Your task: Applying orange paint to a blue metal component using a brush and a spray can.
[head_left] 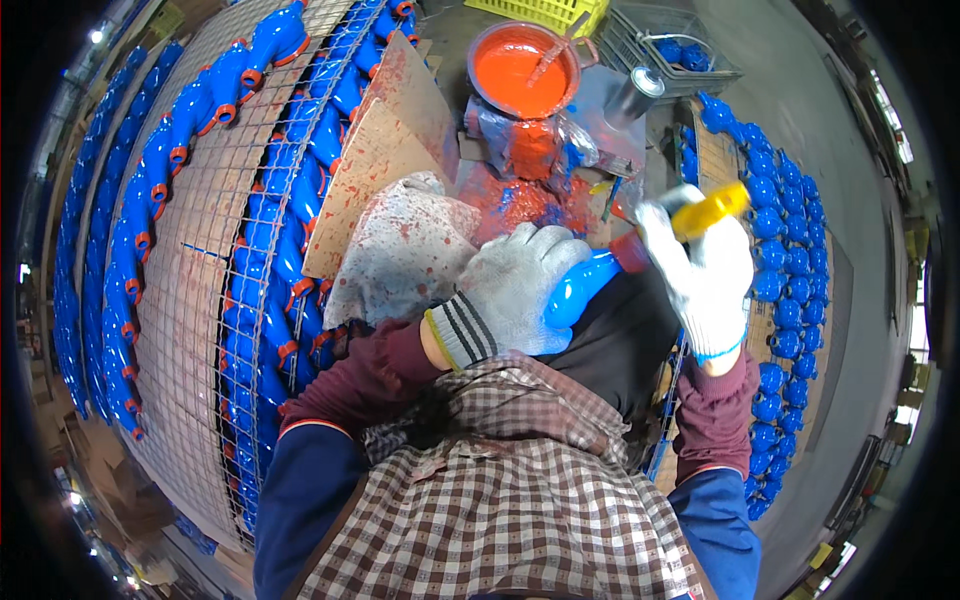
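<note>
My left hand [525,275], in a grey knitted glove with dark cuff stripes, is closed around a glossy blue bottle-shaped part [583,287]. The part lies tilted over my lap, its dark red neck [629,251] pointing up and right. In a white glove, my right hand [705,265] grips a yellow-handled paintbrush [712,210] close by that neck. Glare and the fingers hide much of the brush; whether its tip touches the part I cannot tell. Ahead stands a pot of orange-red paint [515,72] with a paint-coated stick [556,52] in it.
Wire mesh racks [205,240] at left carry rows of blue parts with red ends. Spattered cardboard [385,150] and a stained cloth [405,235] lie beside my left hand. A metal can [636,95], grey crate [668,22] and yellow crate [535,8] stand ahead. More blue parts [785,285] line the right.
</note>
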Demonstrator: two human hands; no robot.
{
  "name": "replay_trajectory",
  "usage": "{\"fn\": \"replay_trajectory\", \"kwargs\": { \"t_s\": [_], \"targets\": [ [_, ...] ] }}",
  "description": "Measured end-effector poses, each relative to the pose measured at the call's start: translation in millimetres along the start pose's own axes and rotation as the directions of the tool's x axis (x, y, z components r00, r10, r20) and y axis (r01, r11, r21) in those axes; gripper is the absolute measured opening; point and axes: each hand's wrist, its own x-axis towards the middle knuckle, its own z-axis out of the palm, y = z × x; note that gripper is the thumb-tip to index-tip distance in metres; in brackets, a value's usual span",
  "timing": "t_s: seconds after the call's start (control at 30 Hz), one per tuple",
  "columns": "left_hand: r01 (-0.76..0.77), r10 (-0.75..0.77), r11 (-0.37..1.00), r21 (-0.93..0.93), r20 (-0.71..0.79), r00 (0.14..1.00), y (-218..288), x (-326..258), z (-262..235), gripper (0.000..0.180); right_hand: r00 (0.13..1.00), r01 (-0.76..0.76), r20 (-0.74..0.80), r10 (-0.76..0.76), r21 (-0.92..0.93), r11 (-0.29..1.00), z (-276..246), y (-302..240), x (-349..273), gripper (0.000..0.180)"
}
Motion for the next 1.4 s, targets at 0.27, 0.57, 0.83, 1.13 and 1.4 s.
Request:
{"fn": "replay_trajectory", "kwargs": {
  "t_s": [0.27,0.57,0.83,1.13,1.4],
  "targets": [
    [0.113,-0.176,0.600,-0.792,0.007,0.984,-23,-18,10,0.087,0.979,0.003,-0.163,0.126,0.622,0.783,-8,8,-32,0.019],
    [0.264,0.260,-0.751,-0.606,0.096,0.961,-20,-34,74,0.123,0.570,-0.100,0.684,0.456,0.608,-0.787,75,-2,-56,0.024],
    [0.558,-0.070,-0.453,-0.695,0.652,0.755,-22,-37,43,0.072,0.689,-0.084,0.624,0.368,0.574,-0.815,82,6,-25,0.023],
    [0.080,-0.309,0.465,-0.882,-0.077,0.948,-14,-22,4,0.095,0.555,-0.127,0.406,0.726,0.904,-0.408,14,10,-28,0.017],
    [-0.272,0.159,0.957,-0.103,-0.599,0.785,-20,-25,1,0.086,0.535,-0.398,0.326,0.780,0.911,-0.108,-7,-18,-30,0.018]
  ]
}}
